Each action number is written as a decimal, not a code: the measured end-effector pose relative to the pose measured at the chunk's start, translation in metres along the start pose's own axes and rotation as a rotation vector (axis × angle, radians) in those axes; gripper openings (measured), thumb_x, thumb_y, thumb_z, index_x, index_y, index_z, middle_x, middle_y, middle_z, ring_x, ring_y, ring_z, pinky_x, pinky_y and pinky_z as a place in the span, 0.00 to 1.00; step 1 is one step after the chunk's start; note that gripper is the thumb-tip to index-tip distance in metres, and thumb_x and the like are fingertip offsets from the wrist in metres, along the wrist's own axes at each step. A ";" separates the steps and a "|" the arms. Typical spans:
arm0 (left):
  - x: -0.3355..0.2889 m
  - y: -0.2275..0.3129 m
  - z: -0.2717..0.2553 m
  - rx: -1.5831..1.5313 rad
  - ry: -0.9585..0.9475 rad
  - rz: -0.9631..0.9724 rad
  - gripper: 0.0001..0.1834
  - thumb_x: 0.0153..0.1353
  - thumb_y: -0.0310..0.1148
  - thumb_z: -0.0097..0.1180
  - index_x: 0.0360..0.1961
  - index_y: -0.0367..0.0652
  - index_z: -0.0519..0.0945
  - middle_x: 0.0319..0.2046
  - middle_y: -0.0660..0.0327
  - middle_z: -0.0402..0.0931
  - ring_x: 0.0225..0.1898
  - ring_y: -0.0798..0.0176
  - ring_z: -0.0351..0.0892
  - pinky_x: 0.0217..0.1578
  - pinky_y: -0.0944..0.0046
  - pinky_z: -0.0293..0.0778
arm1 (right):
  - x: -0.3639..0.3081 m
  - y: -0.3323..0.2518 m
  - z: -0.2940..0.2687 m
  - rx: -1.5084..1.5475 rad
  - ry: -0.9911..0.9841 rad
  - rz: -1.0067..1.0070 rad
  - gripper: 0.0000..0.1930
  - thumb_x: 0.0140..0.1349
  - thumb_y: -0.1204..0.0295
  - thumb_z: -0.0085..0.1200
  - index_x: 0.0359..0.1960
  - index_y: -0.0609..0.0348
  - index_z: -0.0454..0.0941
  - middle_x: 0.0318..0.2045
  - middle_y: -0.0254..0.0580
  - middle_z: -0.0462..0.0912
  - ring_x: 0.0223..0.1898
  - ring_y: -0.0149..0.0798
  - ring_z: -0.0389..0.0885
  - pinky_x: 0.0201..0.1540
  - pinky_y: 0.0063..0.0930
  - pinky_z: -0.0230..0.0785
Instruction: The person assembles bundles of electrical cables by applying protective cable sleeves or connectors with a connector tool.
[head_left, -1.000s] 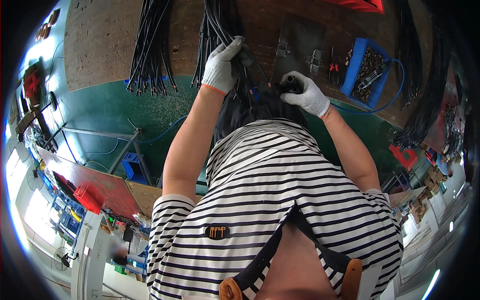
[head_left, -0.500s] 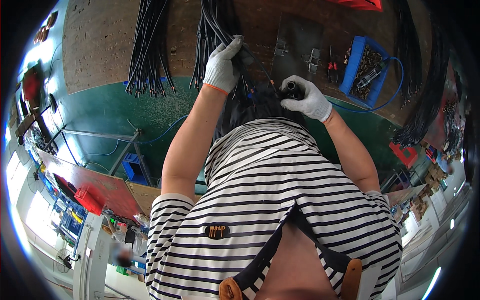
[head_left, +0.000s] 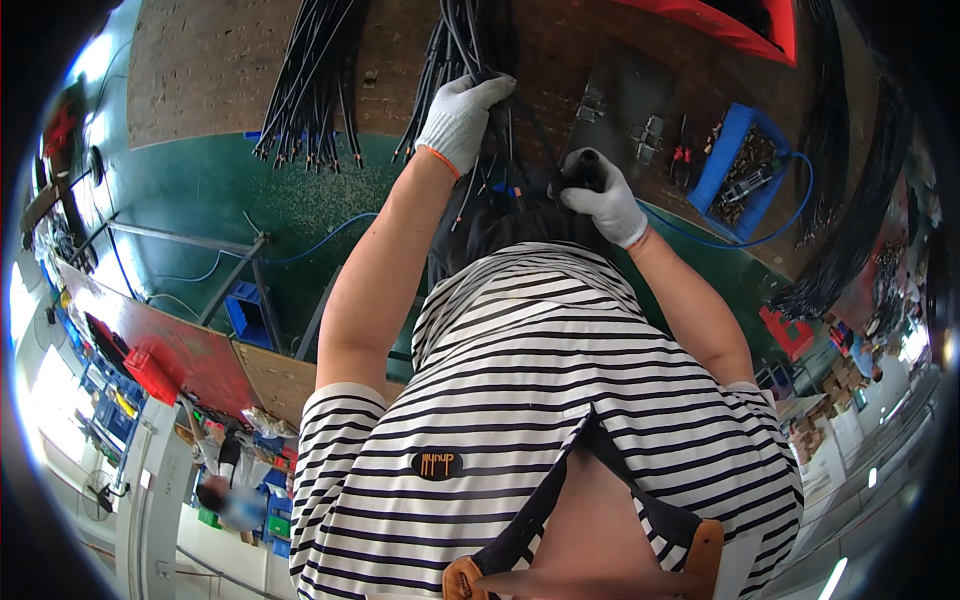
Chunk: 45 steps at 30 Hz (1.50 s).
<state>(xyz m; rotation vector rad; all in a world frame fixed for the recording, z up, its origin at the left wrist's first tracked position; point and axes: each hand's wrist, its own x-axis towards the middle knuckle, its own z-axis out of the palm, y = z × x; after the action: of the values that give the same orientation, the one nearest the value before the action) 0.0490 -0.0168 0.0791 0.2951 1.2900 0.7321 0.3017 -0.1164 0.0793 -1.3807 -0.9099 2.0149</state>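
Note:
My left hand [head_left: 462,118], in a white knit glove with an orange cuff, is closed around black cables [head_left: 466,40] from a bundle lying on the brown board. Some stripped, orange-tipped ends hang down below it. My right hand [head_left: 612,208], gloved the same way, grips a black cylindrical tool [head_left: 592,168] with a round end turned upward. One dark cable runs from the left hand toward the right one; whether its end touches the tool is hard to tell. Dark cloth over my lap lies below both hands.
Another cable bundle [head_left: 310,85] hangs over the board's edge on the left. On the right are a blue bin [head_left: 722,160] of small metal parts, red-handled pliers [head_left: 682,152], a dark metal plate [head_left: 625,85] and a blue hose [head_left: 806,200]. A red bin [head_left: 720,22] stands at the far side.
The whole view has shifted slightly. The black tool has turned, so its open end shows less. The left hand still holds cables, its fingers a little more extended.

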 end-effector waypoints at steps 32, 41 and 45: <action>-0.015 0.002 -0.075 0.077 0.009 0.017 0.17 0.73 0.40 0.63 0.50 0.37 0.87 0.31 0.67 0.81 0.29 0.73 0.78 0.33 0.69 0.73 | 0.186 -0.061 0.074 0.203 0.268 -0.051 0.18 0.63 0.78 0.65 0.55 0.57 0.78 0.38 0.40 0.86 0.40 0.38 0.87 0.44 0.33 0.81; -0.013 0.011 -0.046 0.324 -0.115 -0.020 0.19 0.68 0.39 0.71 0.52 0.35 0.88 0.41 0.65 0.88 0.36 0.74 0.82 0.41 0.70 0.79 | 0.086 -0.036 0.024 0.159 0.283 0.105 0.15 0.66 0.78 0.66 0.53 0.56 0.80 0.42 0.36 0.85 0.44 0.36 0.88 0.49 0.34 0.83; -0.006 0.004 -0.045 0.388 -0.170 0.020 0.21 0.68 0.42 0.71 0.51 0.33 0.88 0.39 0.63 0.89 0.36 0.72 0.83 0.41 0.69 0.79 | 0.065 -0.034 0.017 0.372 0.283 0.050 0.10 0.69 0.79 0.65 0.48 0.53 0.81 0.42 0.35 0.87 0.44 0.38 0.89 0.48 0.36 0.86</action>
<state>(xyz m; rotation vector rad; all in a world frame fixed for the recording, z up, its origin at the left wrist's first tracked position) 0.0052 -0.0262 0.0734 0.6704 1.2621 0.4579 0.2656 -0.0509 0.0725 -1.4327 -0.3577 1.8435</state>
